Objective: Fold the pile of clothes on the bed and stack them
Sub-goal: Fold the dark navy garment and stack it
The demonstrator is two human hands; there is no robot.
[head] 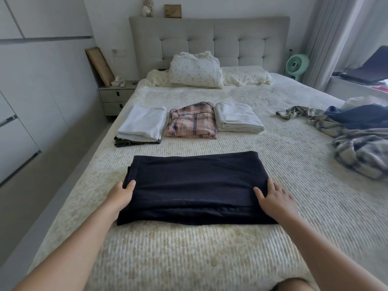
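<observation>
A dark navy garment [195,185] lies folded into a wide rectangle on the bed [210,248] in front of me. My left hand [120,195] grips its left edge, thumb on top and fingers tucked under. My right hand [275,199] rests flat on its right end with the fingers spread. Farther up the bed sit three folded piles: a white stack over a dark piece [142,124], a pink plaid shirt [192,120], and a cream folded piece [238,117]. An unfolded heap of plaid and blue clothes [357,135] lies at the right.
Pillows [197,71] lean against the grey headboard. A nightstand [114,97] stands left of the bed, and a green fan [297,64] at the back right. A laptop [369,70] sits on a ledge at the far right. Wardrobe doors line the left wall.
</observation>
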